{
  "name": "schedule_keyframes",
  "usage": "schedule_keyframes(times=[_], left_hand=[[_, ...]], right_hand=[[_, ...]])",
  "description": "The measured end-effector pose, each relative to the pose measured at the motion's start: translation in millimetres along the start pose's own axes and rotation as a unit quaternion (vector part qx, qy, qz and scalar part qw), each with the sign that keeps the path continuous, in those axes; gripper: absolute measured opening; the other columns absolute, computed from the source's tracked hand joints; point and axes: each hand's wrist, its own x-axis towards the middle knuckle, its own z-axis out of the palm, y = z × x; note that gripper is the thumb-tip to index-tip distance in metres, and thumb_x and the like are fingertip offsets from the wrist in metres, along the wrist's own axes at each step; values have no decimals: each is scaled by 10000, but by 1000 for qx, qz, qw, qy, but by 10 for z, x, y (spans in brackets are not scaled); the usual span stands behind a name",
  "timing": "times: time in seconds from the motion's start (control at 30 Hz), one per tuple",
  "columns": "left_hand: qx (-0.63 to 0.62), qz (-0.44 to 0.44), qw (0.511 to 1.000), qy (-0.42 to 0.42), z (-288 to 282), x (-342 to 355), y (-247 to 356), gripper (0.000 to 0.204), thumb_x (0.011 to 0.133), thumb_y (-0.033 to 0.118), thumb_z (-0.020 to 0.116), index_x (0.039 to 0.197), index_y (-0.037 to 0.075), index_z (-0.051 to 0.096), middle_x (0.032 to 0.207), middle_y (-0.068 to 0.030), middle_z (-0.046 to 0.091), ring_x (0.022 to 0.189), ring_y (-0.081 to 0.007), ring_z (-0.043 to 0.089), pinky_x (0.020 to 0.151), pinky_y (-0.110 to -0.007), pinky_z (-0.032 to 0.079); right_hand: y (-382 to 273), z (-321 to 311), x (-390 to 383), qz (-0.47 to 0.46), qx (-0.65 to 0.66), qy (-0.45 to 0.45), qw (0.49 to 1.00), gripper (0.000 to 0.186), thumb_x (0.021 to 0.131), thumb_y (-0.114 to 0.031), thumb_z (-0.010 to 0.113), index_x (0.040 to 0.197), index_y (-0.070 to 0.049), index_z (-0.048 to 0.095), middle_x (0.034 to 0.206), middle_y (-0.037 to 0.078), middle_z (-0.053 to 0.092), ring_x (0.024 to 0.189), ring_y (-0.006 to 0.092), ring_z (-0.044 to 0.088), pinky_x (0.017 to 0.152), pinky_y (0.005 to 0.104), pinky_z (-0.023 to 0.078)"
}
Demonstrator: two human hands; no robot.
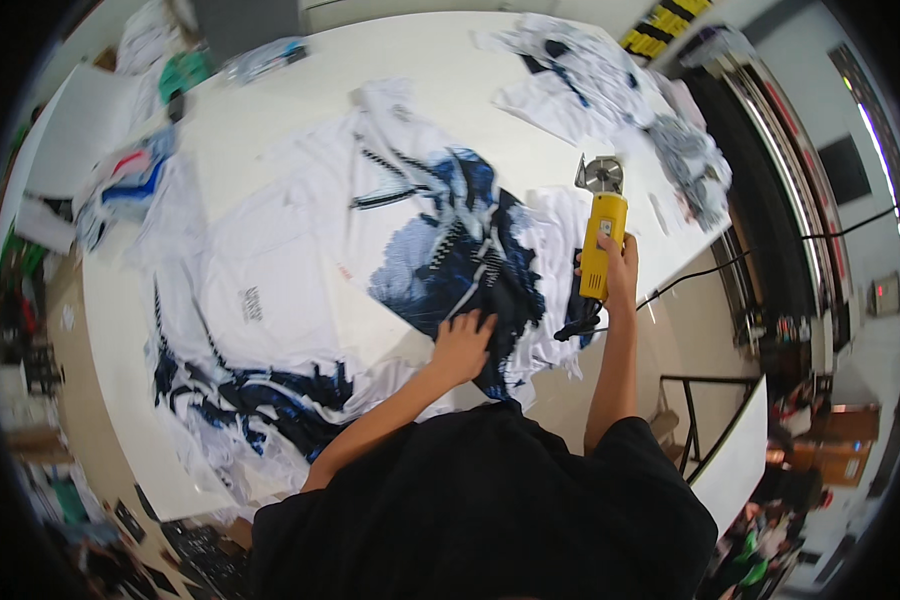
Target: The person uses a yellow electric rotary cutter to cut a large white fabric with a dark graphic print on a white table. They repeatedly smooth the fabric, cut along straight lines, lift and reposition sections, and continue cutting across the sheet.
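My right hand (pixel 621 268) is wrapped round the yellow body of an electric rotary fabric cutter (pixel 604 225). Its round metal blade points away from me, over the white table (pixel 270 105). A dark cord trails from the cutter's near end. My left hand (pixel 463 345) lies with fingers spread on a blue, black and white patterned fabric (pixel 420 270) in front of me. White fabric with a frayed edge (pixel 558 230) lies between that piece and the cutter. Left of the patterned piece is a white fabric panel (pixel 270 270) with small print.
Crumpled white and navy fabric (pixel 270 400) lies at the near left. More heaps of cloth (pixel 580 85) cover the far right, with grey cloth (pixel 685 165) at the right edge. A clear plastic bag (pixel 265 62) sits at the back. A black cable (pixel 735 260) runs off to the right.
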Motion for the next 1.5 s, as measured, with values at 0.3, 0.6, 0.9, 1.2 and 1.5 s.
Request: schedule_keyframes(times=[0.3, 0.6, 0.9, 1.2, 1.5], left_hand=[[35, 56, 995, 77, 1229, 1464, 499, 386, 891, 395, 652, 1148, 109, 687, 1442, -162, 488, 1434, -373, 337, 1132, -727, 165], [245, -273, 881, 298, -510, 1492, -2541, 590, 845, 128, 630, 1419, 33, 530, 1455, -212, 514, 1344, -429, 475, 1148, -517, 343], [160, -456, 853, 198, -590, 1546, -1942, 977, 762, 782, 667, 1388, 45, 533, 1605, -209, 260, 1443, -488, 269, 1006, -782, 301], [-375, -294, 878, -52, -681, 1685, -1337, 364, 811, 115, 718, 1136, -38, 658, 1157, -205, 686, 1084, -333, 636, 951, -446, 477], [-65, -373, 871, 312, -539, 1694, -1144, 890, 888, 542, 726, 1543, 84, 335, 1567, -352, 255, 1452, -550, 248, 1169, -581, 293]], right_hand=[[520, -1520, -129, 82, 60, 153, 983, 449, 944, -246, 651, 1231, -5, 404, 916, 156, 607, 698, 247, 696, 540, 378, 603], [1044, -2063, 401, 130, 83, 178, 972, 409, 942, -238, 648, 1180, -12, 405, 845, 150, 610, 645, 245, 684, 516, 378, 595], [1353, -2099, 929, 186, 69, 126, 972, 442, 925, -231, 671, 1186, -2, 398, 858, 160, 616, 631, 241, 671, 499, 379, 586], [1648, -1852, 1307, 185, 78, 59, 978, 422, 932, -201, 660, 1186, -9, 383, 870, 163, 623, 625, 238, 668, 499, 376, 587], [1726, -1549, 1504, 203, 61, 13, 977, 457, 940, -193, 677, 1241, -6, 389, 867, 155, 638, 612, 231, 660, 493, 378, 563]])
